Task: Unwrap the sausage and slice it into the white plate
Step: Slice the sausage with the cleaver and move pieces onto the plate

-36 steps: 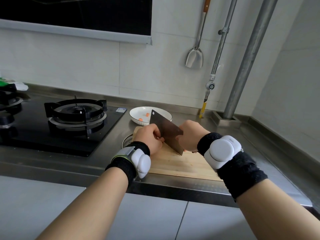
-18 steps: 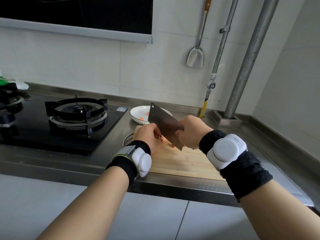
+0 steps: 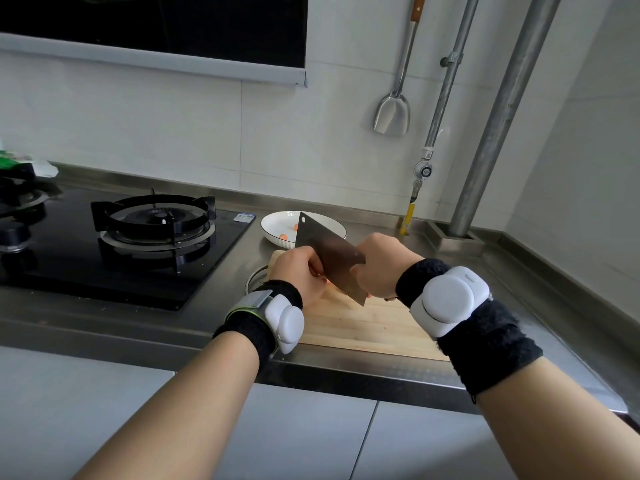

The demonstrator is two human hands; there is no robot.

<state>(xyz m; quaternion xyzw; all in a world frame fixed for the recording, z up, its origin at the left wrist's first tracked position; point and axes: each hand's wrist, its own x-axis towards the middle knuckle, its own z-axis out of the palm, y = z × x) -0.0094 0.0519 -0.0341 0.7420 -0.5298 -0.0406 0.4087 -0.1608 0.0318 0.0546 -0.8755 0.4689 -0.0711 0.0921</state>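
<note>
– Kitchen, white-tiled wall, steel counter point(image 3: 540, 292). Read me the entries, hands first.
– Item 1: right hand point(image 3: 379, 265), fist wrapped round the handle of a cleaver point(image 3: 329, 258). The handle itself is hidden in the fist. Blade tilted, far corner up, near corner low over the cutting board point(image 3: 363, 323).
– Item 2?
– Left hand point(image 3: 298, 271), fingers curled, knuckles at the blade's left face, holding down the sausage point(image 3: 325, 280) on the board. Only an orange sliver of it shows between hand and blade.
– Wrists?
– Left wrist device point(image 3: 287, 323) and right wrist device point(image 3: 446, 299), both white, each on a black band.
– Beyond the board?
– White plate point(image 3: 277, 223) on the counter, just behind the board, with two orange slices point(image 3: 283, 236) in it. Black gas stove point(image 3: 104, 271) to the left, with one burner grate point(image 3: 152, 216) near the plate. Metal ring point(image 3: 252, 277) between stove and board, partly hidden by the left hand; kind cannot be told.
– Wall?
– Metal spatula point(image 3: 393, 114) with a wooden handle, hanging. Thin pipe with a valve point(image 3: 423, 171) beside it. Thick pipe point(image 3: 498, 126) further right, its foot on the counter.
</note>
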